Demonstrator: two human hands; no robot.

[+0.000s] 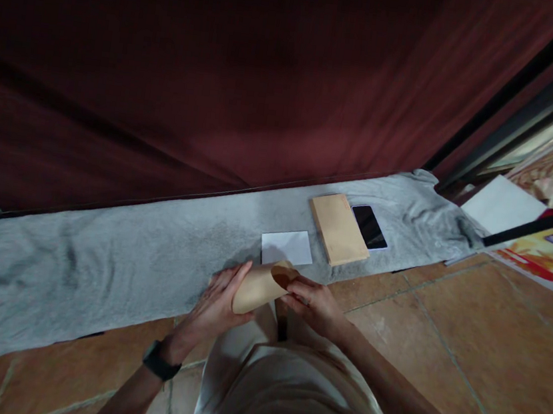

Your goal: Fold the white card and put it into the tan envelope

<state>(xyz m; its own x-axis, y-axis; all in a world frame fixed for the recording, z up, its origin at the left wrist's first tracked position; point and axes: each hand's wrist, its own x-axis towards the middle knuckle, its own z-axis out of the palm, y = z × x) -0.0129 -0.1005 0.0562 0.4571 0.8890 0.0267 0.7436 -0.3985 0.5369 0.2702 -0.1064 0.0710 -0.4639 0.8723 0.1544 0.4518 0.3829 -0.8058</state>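
A brown paper envelope (263,286) is held open between both hands, its mouth facing right. My left hand (217,304) is wrapped around the envelope's body from the left; a dark watch sits on that wrist. My right hand (312,302) pinches the open end, fingers at the mouth. Just beyond the envelope a white card (288,245) lies flat on a grey towel (123,262). Farther right on the towel rest a stack of brown envelopes (338,229) and a black phone (369,226).
A dark red curtain (197,70) hangs behind the towel. Terracotta floor tiles (467,338) spread to the right. A white sheet (501,204) and a colourful printed paper (552,258) lie at the far right beside a dark frame. My light shorts fill the bottom centre.
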